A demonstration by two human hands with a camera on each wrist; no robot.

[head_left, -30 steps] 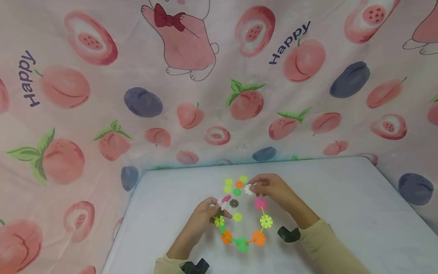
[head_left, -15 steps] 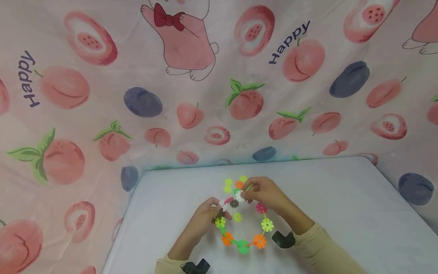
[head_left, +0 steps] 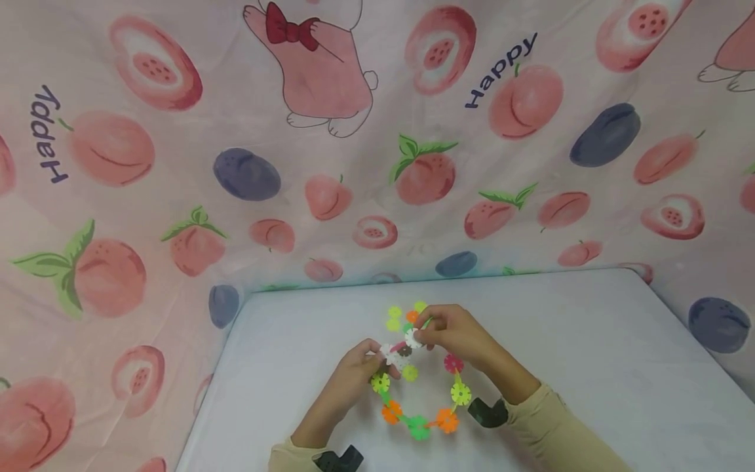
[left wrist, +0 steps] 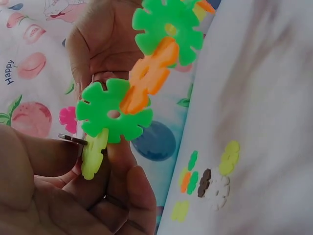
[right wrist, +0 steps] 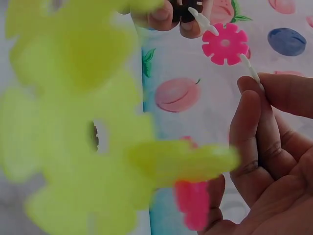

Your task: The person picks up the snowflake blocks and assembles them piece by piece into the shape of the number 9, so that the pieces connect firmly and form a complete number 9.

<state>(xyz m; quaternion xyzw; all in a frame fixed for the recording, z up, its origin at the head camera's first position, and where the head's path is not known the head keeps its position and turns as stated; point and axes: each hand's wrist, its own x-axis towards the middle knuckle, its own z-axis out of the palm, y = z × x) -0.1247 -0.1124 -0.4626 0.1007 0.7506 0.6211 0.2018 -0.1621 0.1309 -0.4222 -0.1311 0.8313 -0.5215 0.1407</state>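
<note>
Plastic-looking chain (head_left: 419,428) of bright notched discs first, since it's nearest me: its 6 o'clock part has sagged a touch toward me over the last second. Bigger change just beyond that: the right hand (head_left: 457,331) has slid toward 9 o'clock and brought its white disc (head_left: 409,338) up against the pink disc (right wrist: 225,51) by the left hand (head_left: 356,370). From the right wrist I see the edges meet, but can't tell how deep they're slotted. So I'd call that join under way, probably not seated. End pink disc (head_left: 453,363) hangs at 2 o'clock, apart from the white one, so the loop isn't closed.

Pose-wise, both hands are gripping. Left comes in from 8 o'clock, pinching the chain around its dark disc (right wrist: 183,13); right comes in from 4 o'clock, fingertips pinching the white one.

Loose yellow disc (head_left: 409,373) sits inside the loop in my view, more loose discs (head_left: 394,324) near 12 o'clock on the desk (head_left: 560,328), then peach-print cloth (head_left: 377,164) behind.
</note>
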